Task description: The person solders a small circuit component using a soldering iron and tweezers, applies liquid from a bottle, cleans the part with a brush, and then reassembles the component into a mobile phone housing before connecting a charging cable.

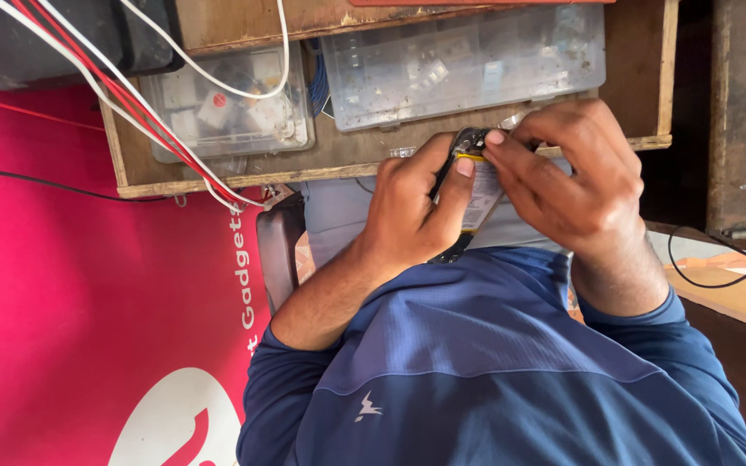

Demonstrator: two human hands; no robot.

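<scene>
Close in: left hand point(407, 211) and right hand point(567, 177) both clasped on small phone point(479, 185), back open, pale battery showing. Held above lap, just short of wooden tray edge point(373, 168). Tight quarters: clear plastic boxes point(464, 65) beyond fingertips, red and white wires point(144, 108) off to left of grip, pink banner point(79, 285) further left. Long axis tilted, top end toward tray, lower end toward blue shirt point(494, 362).

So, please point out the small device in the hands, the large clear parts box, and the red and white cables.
small device point(480, 185), head view, pale label.
large clear parts box point(464, 65), head view, lid.
red and white cables point(135, 108), head view, mid-run.
</scene>
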